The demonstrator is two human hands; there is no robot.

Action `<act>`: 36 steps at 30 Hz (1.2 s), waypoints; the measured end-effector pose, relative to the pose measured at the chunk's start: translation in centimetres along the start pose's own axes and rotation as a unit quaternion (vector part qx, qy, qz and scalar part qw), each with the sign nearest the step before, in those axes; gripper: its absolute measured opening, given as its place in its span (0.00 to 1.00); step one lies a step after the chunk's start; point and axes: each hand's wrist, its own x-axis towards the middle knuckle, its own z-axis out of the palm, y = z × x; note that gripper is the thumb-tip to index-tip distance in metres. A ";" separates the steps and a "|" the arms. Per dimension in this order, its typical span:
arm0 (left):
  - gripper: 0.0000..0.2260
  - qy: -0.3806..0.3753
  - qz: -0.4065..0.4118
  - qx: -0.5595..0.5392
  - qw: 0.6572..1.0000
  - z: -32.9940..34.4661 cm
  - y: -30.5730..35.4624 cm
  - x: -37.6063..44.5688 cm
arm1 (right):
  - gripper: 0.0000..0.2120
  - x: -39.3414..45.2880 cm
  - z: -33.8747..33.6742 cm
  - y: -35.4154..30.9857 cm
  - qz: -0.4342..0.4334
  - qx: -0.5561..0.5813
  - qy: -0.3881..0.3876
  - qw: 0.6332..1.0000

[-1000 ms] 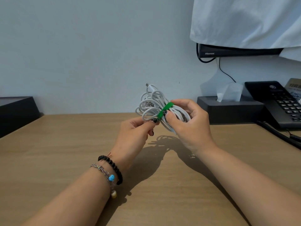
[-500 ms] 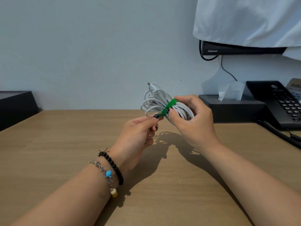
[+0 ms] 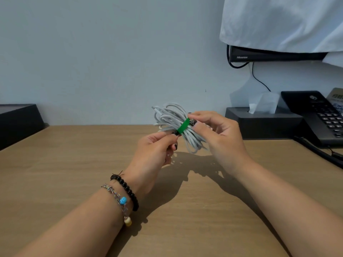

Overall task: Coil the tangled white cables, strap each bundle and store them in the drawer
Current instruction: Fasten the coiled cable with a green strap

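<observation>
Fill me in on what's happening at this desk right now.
A person holds a coiled white cable bundle in the air above the wooden desk. The left hand and the right hand both pinch the green strap wrapped around the bundle's middle. No drawer is in view.

Matt wood-grain desk top [image 3: 55, 182] across the lower frame, smooth, with soft shadows and no glare. At centre, coiled white cables [image 3: 170, 117] in smooth rubbery plastic sheathing, bound by a green strap [image 3: 183, 126] of dull fabric-like look; at right, matt black plastic on the tissue box [image 3: 263, 125] and phone [image 3: 315, 115], soft white paper tissue [image 3: 263, 104] between them. Upper right, creased white cloth [image 3: 278, 21] over a black screen frame [image 3: 274, 55]; glossy black beads [image 3: 128, 191] and braided thread on the wrist, lower centre.
</observation>
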 end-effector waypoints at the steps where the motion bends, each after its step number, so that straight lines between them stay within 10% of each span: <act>1: 0.09 0.002 0.002 0.000 1.000 0.0 0.0 0.0 | 0.10 0.1 -0.1 -0.1 0.009 0.010 0.005 1.000; 11: 0.09 0.003 0.032 0.058 0.998 -0.2 -0.1 0.0 | 0.14 0.2 -0.1 0.6 0.188 0.137 -0.046 0.972; 36: 0.08 -0.020 0.023 0.101 0.994 -0.3 -0.3 0.7 | 0.26 0.1 0.0 1.1 0.046 -0.054 0.096 0.993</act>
